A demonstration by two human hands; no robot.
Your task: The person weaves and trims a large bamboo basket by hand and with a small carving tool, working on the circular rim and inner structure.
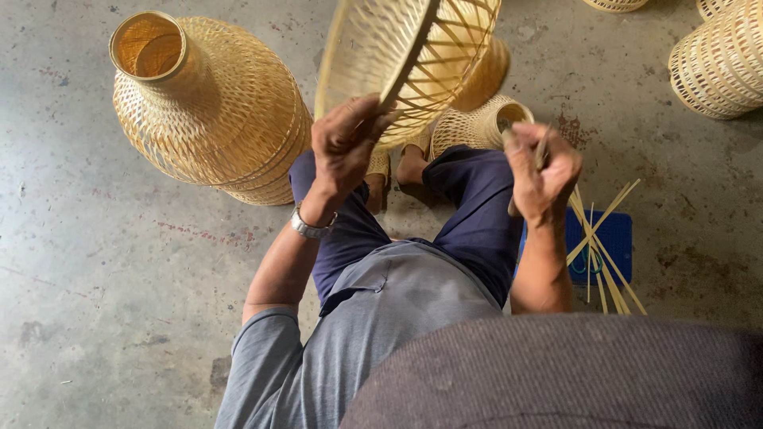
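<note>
From the head view, my left hand (pixel 343 143) is clamped on the rim of an open-weave bamboo basket (pixel 409 56), held raised above my knees. My right hand (pixel 543 168) is fisted around a thin bamboo strip (pixel 543 148). Loose strips (pixel 604 254) lie across a blue mat (pixel 612 238) on the concrete floor (pixel 95 278), beside a large woven bamboo shade (pixel 211 107).
</note>
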